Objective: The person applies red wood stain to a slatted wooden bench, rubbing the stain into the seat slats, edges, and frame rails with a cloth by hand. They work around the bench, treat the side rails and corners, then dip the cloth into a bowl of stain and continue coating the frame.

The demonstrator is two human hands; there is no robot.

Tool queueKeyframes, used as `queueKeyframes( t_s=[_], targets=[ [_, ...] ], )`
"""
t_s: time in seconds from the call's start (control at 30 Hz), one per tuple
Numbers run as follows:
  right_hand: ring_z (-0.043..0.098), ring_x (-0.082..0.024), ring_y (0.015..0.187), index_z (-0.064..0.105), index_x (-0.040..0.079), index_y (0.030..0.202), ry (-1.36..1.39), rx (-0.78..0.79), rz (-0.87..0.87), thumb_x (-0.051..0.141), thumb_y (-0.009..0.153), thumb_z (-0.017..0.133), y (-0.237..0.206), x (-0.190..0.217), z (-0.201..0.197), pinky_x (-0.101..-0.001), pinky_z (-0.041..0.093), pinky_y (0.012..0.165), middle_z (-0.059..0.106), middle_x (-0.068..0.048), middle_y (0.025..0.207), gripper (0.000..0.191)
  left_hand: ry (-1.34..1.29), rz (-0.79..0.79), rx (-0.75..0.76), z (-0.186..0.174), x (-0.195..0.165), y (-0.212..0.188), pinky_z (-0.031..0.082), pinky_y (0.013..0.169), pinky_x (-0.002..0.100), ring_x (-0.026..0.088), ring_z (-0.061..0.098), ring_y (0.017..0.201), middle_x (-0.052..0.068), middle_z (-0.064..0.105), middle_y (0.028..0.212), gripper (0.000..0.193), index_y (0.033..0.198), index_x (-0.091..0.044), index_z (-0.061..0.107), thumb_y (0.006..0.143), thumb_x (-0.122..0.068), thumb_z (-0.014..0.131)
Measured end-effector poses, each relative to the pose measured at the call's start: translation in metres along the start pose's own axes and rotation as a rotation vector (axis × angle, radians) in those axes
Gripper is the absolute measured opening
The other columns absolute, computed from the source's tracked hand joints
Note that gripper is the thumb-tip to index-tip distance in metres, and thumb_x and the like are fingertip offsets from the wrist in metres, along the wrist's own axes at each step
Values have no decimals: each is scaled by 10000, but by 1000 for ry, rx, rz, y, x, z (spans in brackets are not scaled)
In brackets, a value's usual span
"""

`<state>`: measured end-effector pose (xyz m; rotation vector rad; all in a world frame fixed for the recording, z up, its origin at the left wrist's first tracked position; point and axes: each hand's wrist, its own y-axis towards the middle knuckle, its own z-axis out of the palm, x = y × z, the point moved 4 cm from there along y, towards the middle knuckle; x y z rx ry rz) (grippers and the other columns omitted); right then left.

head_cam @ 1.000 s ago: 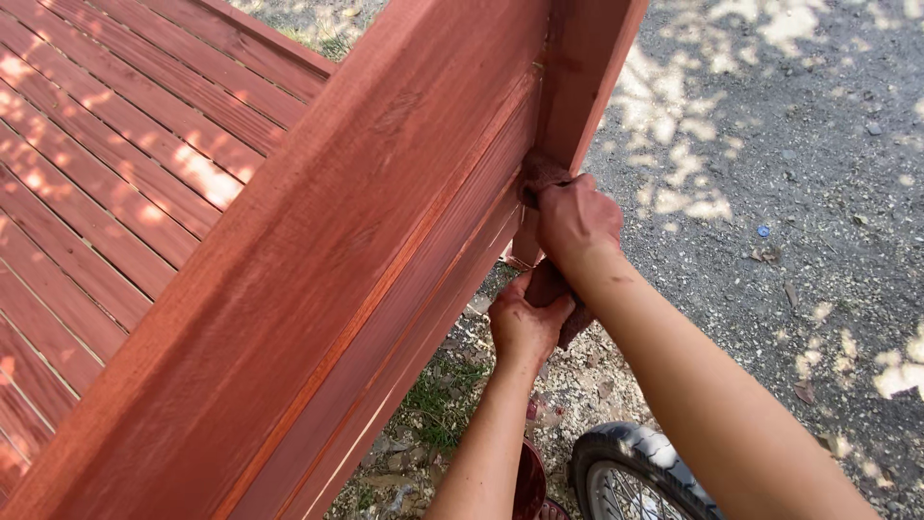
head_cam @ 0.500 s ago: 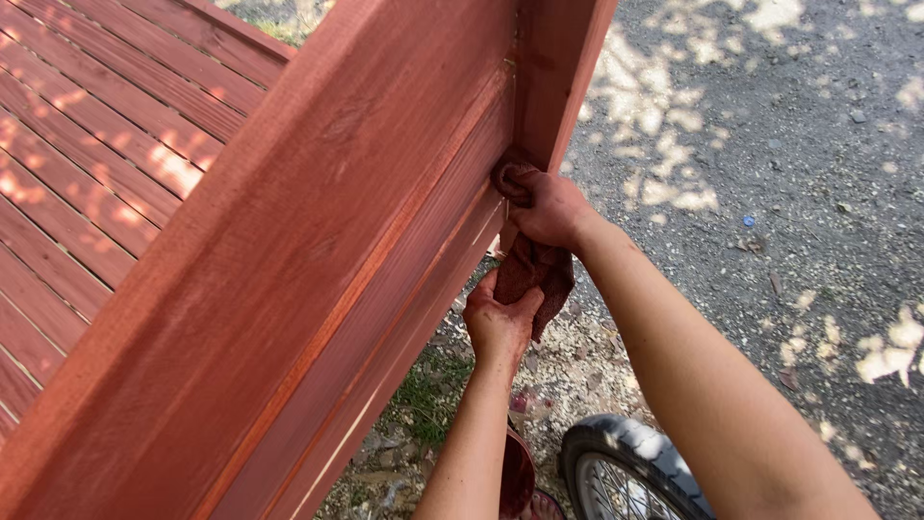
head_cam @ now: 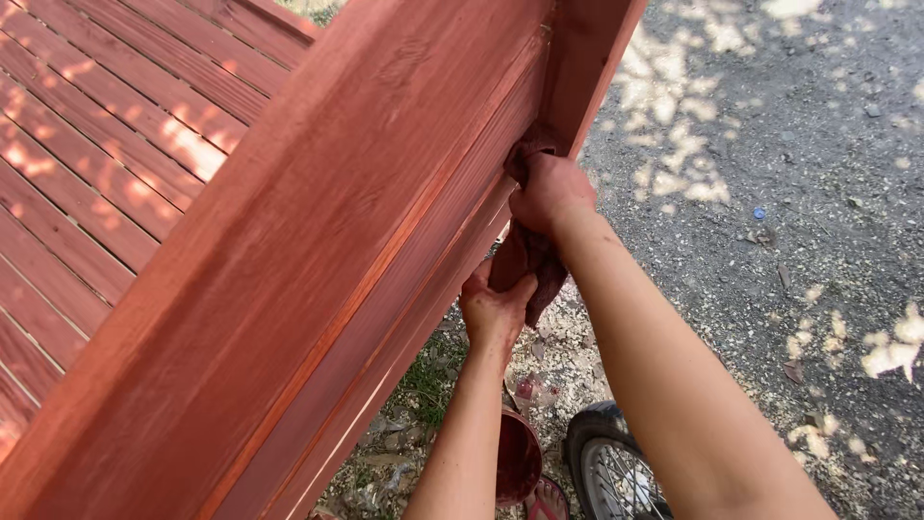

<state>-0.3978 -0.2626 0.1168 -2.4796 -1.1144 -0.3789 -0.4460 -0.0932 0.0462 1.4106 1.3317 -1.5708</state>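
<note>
A stained rag (head_cam: pixel 527 262) hangs with its long axis near upright, its top bunched into the corner where the rail (head_cam: pixel 318 260) meets the post (head_cam: pixel 597 58), its lower end drooping toward the ground. The right hand (head_cam: pixel 549 193) is closed on the rag's upper part and presses it against the wood at that corner. The left hand (head_cam: pixel 494 310), lower and nearer, pinches the rag's loose tail, fingers curled around it. The rag is limp, crumpled cloth, dark red-brown. The rail is a broad squared timber, stained red-brown with visible grain and streaks, running from near left up to far right; the post is the same stained wood and crosses its far end. To the left lies a deck (head_cam: pixel 96 164) of parallel red boards, dappled with sunlight. To the right the ground (head_cam: pixel 799 193) is grey gravel with light patches and scattered chips. Below the arms, near, sits a round red-stained bucket (head_cam: pixel 518 457), just beside a spoked wheel (head_cam: pixel 616 472) with a black tyre; a little grass (head_cam: pixel 428 376) shows under the rail.
</note>
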Motion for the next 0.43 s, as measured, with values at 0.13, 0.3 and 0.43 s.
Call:
queueKeyframes(
  t_s=[0.13, 0.3, 0.43],
  targets=[
    [663, -387, 1099, 698, 183, 1210, -51, 70, -59, 225, 789, 670, -30, 9, 25, -500, 550, 926, 710, -174, 1161, 423, -49, -38, 34, -22, 25, -22, 579, 922, 324, 190, 748, 983, 92, 781, 1095, 470, 1170, 9, 713, 725, -115, 802],
    [680, -382, 1087, 704, 184, 1197, -98, 159, -122, 229, 792, 678, -76, 31, 44, -500, 561, 927, 716, -182, 1156, 409, -318, -73, 16, -39, 73, -47, 577, 887, 315, 180, 724, 936, 92, 769, 1076, 420, 1148, 44, 721, 740, -25, 795],
    [685, -348, 1100, 692, 249, 1256, -123, 235, -186, 251, 783, 698, -123, 58, 61, -483, 555, 959, 717, -168, 1162, 473, -478, -127, 18, -62, 109, -76, 565, 934, 315, 179, 731, 1002, 82, 770, 1117, 444, 1184, 47, 700, 745, 22, 761]
  ],
)
